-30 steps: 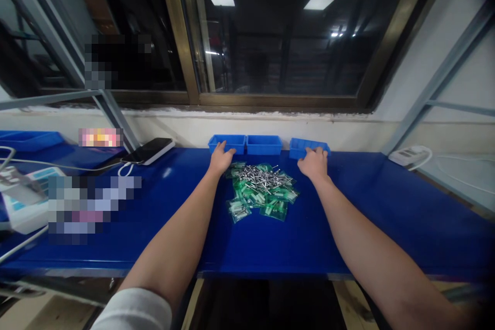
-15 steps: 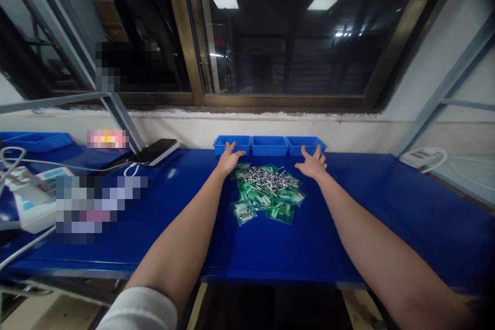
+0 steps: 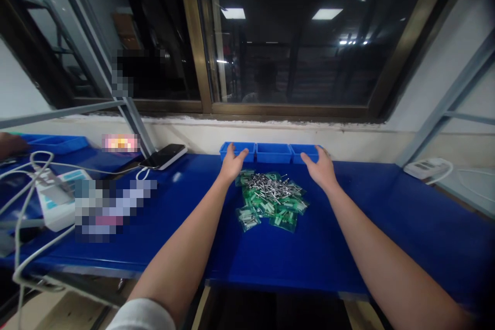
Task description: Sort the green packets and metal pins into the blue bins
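My left hand is at the left blue bin, thumb and fingers apart. At the right blue bin, my right hand has its thumb spread from the fingers. Both hands look free of any held object; I cannot tell whether they touch the bins. A middle blue bin stands between these two in a row against the wall. In front of the bins, between my forearms, lies a heap of silvery screw-like pieces on small green plastic packets with white pieces inside.
The blue table runs under a window. To the left are a black phone-like device, a white power strip with cables and more blue bins. Another person's hand shows there. A white socket block sits at right.
My hands stay by the outer bins; the right hand's fingers have drawn closer together. The view has shifted slightly, and another person's hand has appeared at the left edge.
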Available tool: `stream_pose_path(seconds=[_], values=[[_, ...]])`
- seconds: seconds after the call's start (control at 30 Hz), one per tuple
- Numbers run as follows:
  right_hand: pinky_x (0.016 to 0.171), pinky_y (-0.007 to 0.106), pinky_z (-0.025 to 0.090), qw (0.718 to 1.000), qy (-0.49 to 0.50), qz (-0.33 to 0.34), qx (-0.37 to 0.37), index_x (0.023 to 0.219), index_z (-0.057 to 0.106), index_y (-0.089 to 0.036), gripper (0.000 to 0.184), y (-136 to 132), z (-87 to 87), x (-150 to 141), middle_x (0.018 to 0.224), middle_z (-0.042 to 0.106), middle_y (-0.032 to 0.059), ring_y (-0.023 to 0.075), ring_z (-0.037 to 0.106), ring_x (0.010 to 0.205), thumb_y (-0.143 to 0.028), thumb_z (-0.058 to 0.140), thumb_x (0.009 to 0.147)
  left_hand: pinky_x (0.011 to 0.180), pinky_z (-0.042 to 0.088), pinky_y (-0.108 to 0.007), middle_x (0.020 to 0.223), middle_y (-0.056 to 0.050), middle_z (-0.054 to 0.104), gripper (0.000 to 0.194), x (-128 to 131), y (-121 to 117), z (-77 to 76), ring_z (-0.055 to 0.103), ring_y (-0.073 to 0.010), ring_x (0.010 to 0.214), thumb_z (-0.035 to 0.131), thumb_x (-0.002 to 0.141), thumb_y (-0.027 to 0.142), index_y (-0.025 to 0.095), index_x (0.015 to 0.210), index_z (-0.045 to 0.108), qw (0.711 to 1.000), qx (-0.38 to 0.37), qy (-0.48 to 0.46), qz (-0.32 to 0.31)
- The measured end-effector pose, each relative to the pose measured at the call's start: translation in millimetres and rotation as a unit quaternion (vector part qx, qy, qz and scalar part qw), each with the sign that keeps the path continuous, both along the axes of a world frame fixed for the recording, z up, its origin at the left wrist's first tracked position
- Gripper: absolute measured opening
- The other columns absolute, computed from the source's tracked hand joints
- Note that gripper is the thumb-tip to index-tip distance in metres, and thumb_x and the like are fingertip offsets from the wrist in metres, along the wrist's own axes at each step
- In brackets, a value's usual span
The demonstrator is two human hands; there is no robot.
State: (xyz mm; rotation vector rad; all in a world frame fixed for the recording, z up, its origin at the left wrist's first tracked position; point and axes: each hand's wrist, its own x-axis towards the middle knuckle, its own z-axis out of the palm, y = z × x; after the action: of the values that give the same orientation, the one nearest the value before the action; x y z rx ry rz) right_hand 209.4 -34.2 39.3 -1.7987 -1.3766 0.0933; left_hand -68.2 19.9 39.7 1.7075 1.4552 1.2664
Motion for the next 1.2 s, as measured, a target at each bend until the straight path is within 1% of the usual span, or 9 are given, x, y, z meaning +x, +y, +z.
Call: stream_pose_path(seconds=[0.07,0.17,0.27,0.37,0.47,0.6,0.67,0.83,1.2], values=[[0.099,0.045,0.037,0.993,0.002,0.114,-0.027,0.137,0.039,-0.022,0.072,-16.9,12.5,-4.4,0.136,0.047,0.0111,0.0306,0.045,0.122,-0.062,0.048,0.078,0.099,0.039,-0.037,0.137,-0.014,0.046,0.075,-1.6,-17.1,9.9,0.048,-0.0278,0.122,0.057,0.075,0.057,0.019,0.137,0.038,0.994,-0.019,0.041,-0.097],[0.101,0.044,0.036,0.958,-0.052,0.238,-0.154,0.137,0.041,-0.028,0.078,-42.8,13.6,-13.7,0.14,0.043,0.0072,0.0317,0.043,0.125,-0.068,0.055,0.071,0.107,0.029,-0.042,0.14,-0.01,0.044,0.078,-2.0,-44.6,16.4,0.038,-0.0308,0.13,0.067,0.065,0.059,0.026,0.132,0.047,0.961,0.009,0.175,-0.213],[0.107,0.051,0.026,0.93,-0.083,0.247,-0.261,0.145,0.023,-0.026,0.09,-61.8,-4.5,-28.3,0.15,0.023,0.0103,0.034,0.025,0.136,-0.077,0.04,0.073,0.111,0.017,-0.051,0.15,-0.008,0.025,0.093,2.5,-64.3,7.9,0.017,-0.0349,0.138,0.067,0.059,0.065,0.03,0.139,0.036,0.919,0.047,0.284,-0.269],[0.11,0.055,0.01,0.932,-0.112,0.208,-0.275,0.147,0.012,-0.025,0.09,-66.0,-23.9,-42.9,0.153,0.005,0.0109,0.033,0.007,0.14,-0.079,0.022,0.076,0.11,0.013,-0.057,0.152,-0.009,0.016,0.1,12.3,-70.1,-8.2,0.008,-0.0376,0.139,0.065,0.057,0.069,0.031,0.142,0.03,0.888,0.061,0.339,-0.305],[0.111,0.054,0.007,0.936,-0.125,0.203,-0.26,0.146,0.016,-0.024,0.088,-54.3,-31.6,-50.8,0.153,0.008,0.0122,0.033,0.007,0.14,-0.078,0.021,0.077,0.11,0.017,-0.054,0.149,-0.013,0.026,0.095,24.2,-63.6,-19.2,0.017,-0.0366,0.138,0.064,0.058,0.07,0.026,0.138,0.039,0.883,0.103,0.339,-0.307],[0.11,0.047,0.02,0.933,-0.138,0.267,-0.199,0.142,0.031,-0.023,0.077,-29.2,-32.1,-53.3,0.147,0.03,0.011,0.0294,0.021,0.138,-0.071,0.03,0.081,0.109,0.026,-0.047,0.133,-0.015,0.049,0.083,36.9,-48.5,-24.0,0.039,-0.0319,0.128,0.067,0.058,0.066,0.019,0.126,0.051,0.885,0.166,0.32,-0.294],[0.108,0.047,0.024,0.939,-0.148,0.261,-0.169,0.137,0.038,-0.023,0.069,-20.6,-33.7,-53.9,0.143,0.038,0.0111,0.0293,0.028,0.134,-0.065,0.035,0.084,0.105,0.031,-0.045,0.126,-0.014,0.055,0.078,40.5,-43.6,-25.8,0.047,-0.0307,0.12,0.068,0.058,0.064,0.02,0.121,0.053,0.892,0.18,0.312,-0.273],[0.105,0.043,0.029,0.951,-0.136,0.25,-0.116,0.13,0.047,-0.02,0.062,-17.5,-38.9,-54.8,0.135,0.048,0.0118,0.0287,0.039,0.127,-0.059,0.041,0.084,0.096,0.038,-0.042,0.114,-0.013,0.058,0.07,41.3,-42.5,-29.3,0.053,-0.0299,0.108,0.068,0.06,0.063,0.019,0.112,0.055,0.896,0.199,0.308,-0.251],[0.1,0.041,0.034,0.954,-0.11,0.26,-0.105,0.129,0.047,-0.025,0.053,-22.0,-33.1,-56.7,0.128,0.053,0.0075,0.0263,0.045,0.121,-0.055,0.042,0.086,0.088,0.044,-0.04,0.107,-0.011,0.057,0.064,40.4,-44.2,-27.0,0.055,-0.0284,0.101,0.067,0.06,0.062,0.02,0.107,0.054,0.901,0.185,0.308,-0.242]])
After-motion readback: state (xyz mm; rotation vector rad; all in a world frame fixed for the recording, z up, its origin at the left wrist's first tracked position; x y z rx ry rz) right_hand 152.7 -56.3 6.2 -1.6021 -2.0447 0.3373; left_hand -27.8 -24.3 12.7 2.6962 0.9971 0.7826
